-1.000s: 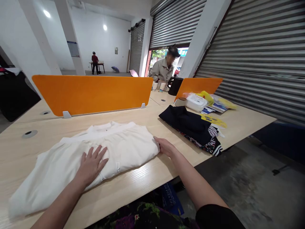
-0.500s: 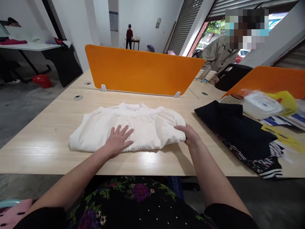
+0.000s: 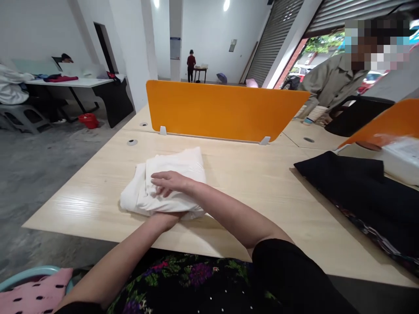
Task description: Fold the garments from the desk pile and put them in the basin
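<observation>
A white blouse (image 3: 185, 162) lies folded over on itself on the pale wooden table. My right hand (image 3: 168, 183) is on top of the folded layer, with its fingers apart and slightly bent, and it grips nothing. My left hand (image 3: 170, 218) reaches in between the layers from the near edge. Only its wrist and the back of the hand show; the cloth covers its fingers. The right forearm passes above the right edge of the cloth.
An orange divider (image 3: 225, 111) stands across the back of the table. Dark folded clothes (image 3: 347, 187) lie to the right, near a plastic-wrapped white box (image 3: 402, 159). A person (image 3: 330, 74) is beyond the divider at right. A blue basin (image 3: 39, 271) holds pink spotted cloth at lower left.
The blouse's right side has been folded over to the left, making it narrower. My right hand moved left with it, onto the top. My left hand is now under the fold. The view shifted.
</observation>
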`<move>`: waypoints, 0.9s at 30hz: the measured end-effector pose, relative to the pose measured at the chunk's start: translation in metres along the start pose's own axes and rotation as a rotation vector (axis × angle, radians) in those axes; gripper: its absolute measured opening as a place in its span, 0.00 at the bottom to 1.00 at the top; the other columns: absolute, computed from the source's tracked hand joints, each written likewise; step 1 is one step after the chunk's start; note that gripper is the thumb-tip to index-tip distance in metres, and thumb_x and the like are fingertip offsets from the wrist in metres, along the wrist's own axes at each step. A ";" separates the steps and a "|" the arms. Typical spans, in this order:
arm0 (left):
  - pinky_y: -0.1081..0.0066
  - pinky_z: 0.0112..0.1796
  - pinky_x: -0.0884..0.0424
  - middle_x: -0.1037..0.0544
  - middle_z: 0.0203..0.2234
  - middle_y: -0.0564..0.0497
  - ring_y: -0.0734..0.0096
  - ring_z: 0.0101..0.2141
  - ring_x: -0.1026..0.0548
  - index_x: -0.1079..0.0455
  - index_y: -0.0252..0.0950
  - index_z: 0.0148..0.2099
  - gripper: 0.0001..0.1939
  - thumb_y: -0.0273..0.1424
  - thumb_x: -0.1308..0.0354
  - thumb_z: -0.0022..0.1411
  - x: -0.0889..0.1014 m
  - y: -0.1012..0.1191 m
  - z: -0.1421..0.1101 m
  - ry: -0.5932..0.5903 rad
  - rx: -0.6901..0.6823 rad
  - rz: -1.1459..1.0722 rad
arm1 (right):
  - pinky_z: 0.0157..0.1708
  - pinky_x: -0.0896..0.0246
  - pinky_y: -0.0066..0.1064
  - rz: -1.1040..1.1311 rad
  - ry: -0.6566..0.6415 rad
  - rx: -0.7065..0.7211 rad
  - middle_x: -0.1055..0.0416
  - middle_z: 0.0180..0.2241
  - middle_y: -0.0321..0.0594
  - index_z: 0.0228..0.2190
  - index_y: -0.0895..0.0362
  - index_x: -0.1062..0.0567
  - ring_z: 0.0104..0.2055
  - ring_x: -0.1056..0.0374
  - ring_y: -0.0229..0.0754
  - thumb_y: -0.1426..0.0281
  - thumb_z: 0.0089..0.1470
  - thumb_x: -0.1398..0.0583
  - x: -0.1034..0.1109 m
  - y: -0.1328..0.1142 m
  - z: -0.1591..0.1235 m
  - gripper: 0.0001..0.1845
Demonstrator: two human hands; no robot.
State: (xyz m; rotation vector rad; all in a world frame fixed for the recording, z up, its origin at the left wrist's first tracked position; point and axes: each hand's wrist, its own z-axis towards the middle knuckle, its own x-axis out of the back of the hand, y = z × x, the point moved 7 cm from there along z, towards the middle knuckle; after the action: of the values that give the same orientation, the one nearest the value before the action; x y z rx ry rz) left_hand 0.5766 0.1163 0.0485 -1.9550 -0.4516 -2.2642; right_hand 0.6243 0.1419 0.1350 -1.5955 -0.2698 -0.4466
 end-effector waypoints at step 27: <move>0.68 0.45 0.26 0.21 0.43 0.48 0.63 0.45 0.24 0.31 0.40 0.53 0.35 0.34 0.28 0.40 0.084 -0.060 -0.010 0.714 0.434 -1.681 | 0.59 0.50 0.47 -0.614 0.346 0.026 0.38 0.61 0.42 0.58 0.51 0.33 0.63 0.45 0.46 0.58 0.67 0.58 0.071 0.065 -0.029 0.25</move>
State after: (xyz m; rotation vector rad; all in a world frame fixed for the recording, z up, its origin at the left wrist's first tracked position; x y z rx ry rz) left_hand 0.5365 0.1791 0.1205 -0.1366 -2.7537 -2.6642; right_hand 0.7120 0.1008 0.1091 -1.3599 -0.4981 -1.1723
